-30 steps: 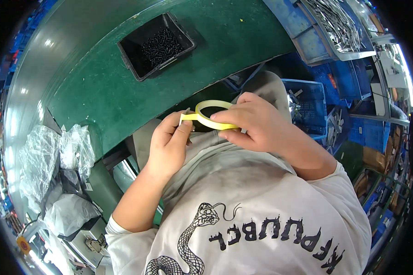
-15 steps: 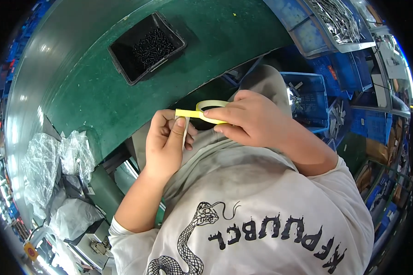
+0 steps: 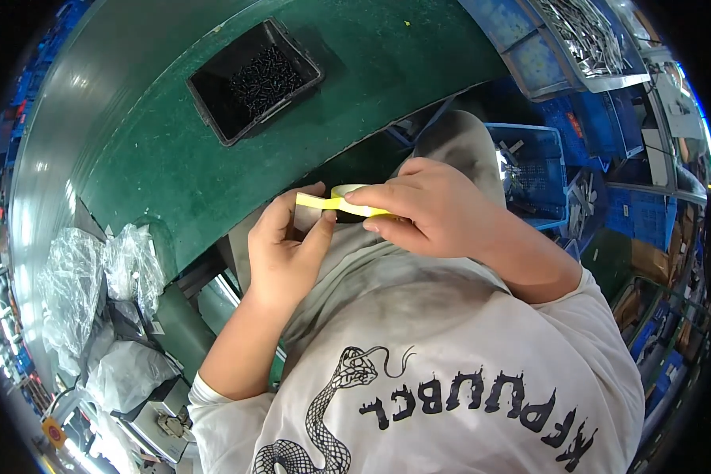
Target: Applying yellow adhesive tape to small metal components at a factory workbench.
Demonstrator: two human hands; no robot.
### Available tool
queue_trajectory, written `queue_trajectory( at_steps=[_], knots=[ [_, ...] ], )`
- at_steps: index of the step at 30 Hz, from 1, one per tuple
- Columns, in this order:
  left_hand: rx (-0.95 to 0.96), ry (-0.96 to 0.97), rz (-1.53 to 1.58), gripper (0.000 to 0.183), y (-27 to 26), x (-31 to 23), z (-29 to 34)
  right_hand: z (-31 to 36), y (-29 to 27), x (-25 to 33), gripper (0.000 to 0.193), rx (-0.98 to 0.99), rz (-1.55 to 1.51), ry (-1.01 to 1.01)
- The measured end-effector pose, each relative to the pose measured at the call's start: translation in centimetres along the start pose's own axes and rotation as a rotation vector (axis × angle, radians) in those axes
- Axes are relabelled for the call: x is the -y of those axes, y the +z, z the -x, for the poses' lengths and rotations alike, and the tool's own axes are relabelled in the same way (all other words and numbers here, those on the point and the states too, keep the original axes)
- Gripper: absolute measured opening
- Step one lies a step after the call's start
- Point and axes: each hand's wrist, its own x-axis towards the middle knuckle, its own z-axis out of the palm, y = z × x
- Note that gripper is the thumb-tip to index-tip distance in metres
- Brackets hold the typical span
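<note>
One round, glossy yellow tape roll (image 3: 362, 209); right fingers (image 3: 383, 197) pinch its rim; left fingers (image 3: 318, 238) grasp flat grey piece (image 3: 309, 220)

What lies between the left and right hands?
In the head view, a yellow tape roll in the right hand, its strip reaching the left hand.

The workbench (image 3: 395, 71) has a green top, scuffed and flecked with pale marks. A glossy grey surface (image 3: 51, 134) borders the workbench on its left and carries bright reflections. Right of the workbench stands open shelving (image 3: 691, 188), crowded and partly indistinct, with blue crates (image 3: 529, 63) nearer its edge. A bright strip light (image 3: 708, 142) shows farther right of the workbench.
</note>
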Motion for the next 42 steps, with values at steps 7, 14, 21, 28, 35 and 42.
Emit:
queue_trajectory(
  at_steps=[7,14,21,28,35,42],
  knots=[
    [0.023,0.164,-0.470,0.031,-0.3,-0.4,-0.1,0.0,0.1,0.0,0.041,0.016,0.056,-0.023],
    [0.120,0.033,-0.336,0.029,-0.4,-0.5,-0.4,0.2,-0.4,-0.2,0.040,0.046,0.107,-0.010],
    [0.166,-0.136,0.089,0.033,-0.6,-0.4,-0.2,0.3,-0.5,-0.6,0.039,0.046,0.163,0.005],
    [0.162,-0.182,0.186,0.034,-0.5,-0.8,-0.2,0.5,-0.4,-0.8,0.039,0.045,0.148,0.016],
    [0.161,-0.190,0.208,0.034,-0.6,-0.7,0.0,0.5,-0.2,-0.8,0.039,0.058,0.114,0.049],
    [0.196,-0.243,0.299,0.034,-0.8,-0.6,0.1,0.4,0.0,-1.1,0.039,0.067,0.093,0.064]
  ],
)
